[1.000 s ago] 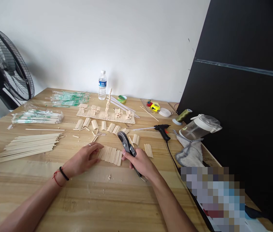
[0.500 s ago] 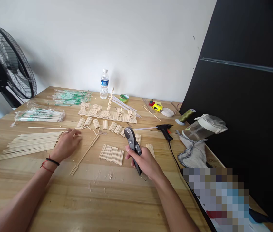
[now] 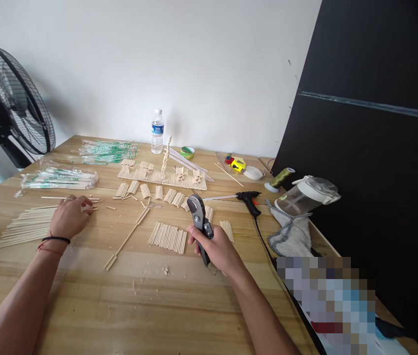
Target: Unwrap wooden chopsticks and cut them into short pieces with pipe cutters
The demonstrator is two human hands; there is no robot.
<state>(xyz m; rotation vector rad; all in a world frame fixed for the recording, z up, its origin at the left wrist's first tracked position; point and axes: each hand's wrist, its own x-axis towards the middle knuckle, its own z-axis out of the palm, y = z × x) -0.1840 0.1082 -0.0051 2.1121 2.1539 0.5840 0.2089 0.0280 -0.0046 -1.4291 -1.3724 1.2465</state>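
My right hand (image 3: pixel 214 249) grips a grey and black cutter (image 3: pixel 198 220), its head pointing up over the table. My left hand (image 3: pixel 68 219) rests with curled fingers on the right end of a pile of long bamboo sticks (image 3: pixel 27 226) at the left; whether it grips any stick I cannot make out. Between my hands lie a pair of long sticks (image 3: pixel 126 238) set diagonally and a row of short cut sticks (image 3: pixel 168 237). Further back stands a flat stick model (image 3: pixel 162 176) with small upright parts.
A wooden table (image 3: pixel 157 305) carries wrapped chopstick packs (image 3: pixel 58 178), a water bottle (image 3: pixel 157 131), a black glue gun (image 3: pixel 250 200) with cord, a cloth (image 3: pixel 292 231), a clear jug (image 3: pixel 307 194), a thread spool (image 3: pixel 280 178) and tape rolls (image 3: pixel 187 152). A fan (image 3: pixel 11 106) stands left; a black panel (image 3: pixel 371 148) right.
My left hand has moved left from the short cut sticks to the pile of long sticks, leaving a pair of long sticks lying diagonally. My right hand still holds the cutter.
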